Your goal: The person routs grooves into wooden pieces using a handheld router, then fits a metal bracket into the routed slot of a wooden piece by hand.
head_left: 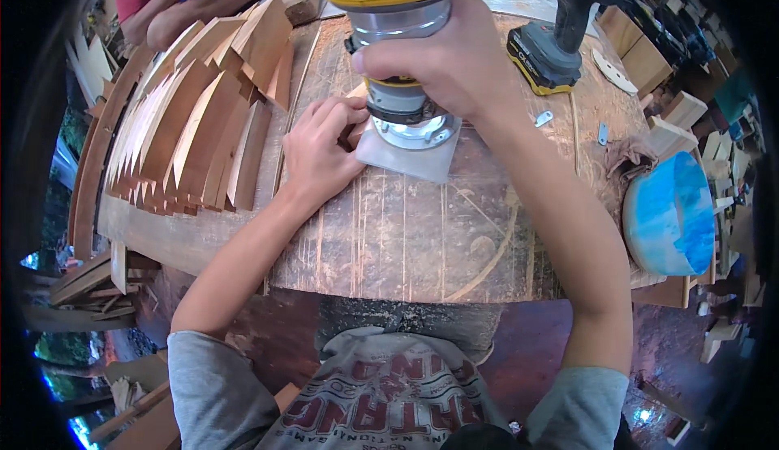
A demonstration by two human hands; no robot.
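Observation:
My right hand (458,64) is wrapped round the body of a yellow and silver trim router (399,24), which stands upright over the worktable. The router's clear square base plate (414,158) sits low at the front, beside my left hand. Bent fingers of my left hand (319,143) press on a small piece of wood (357,91) at the router's left side. Only a pale edge of that wood shows; the fingers and the router hide most of it. The router's bit is out of sight.
Curved wooden pieces (195,117) stand stacked on the left of the scratched, dusty table (381,239). A person (174,0) sits behind them. At the far right is a cordless drill (568,32); nearer stand a blue and white tub (665,215) and a crumpled rag (631,160).

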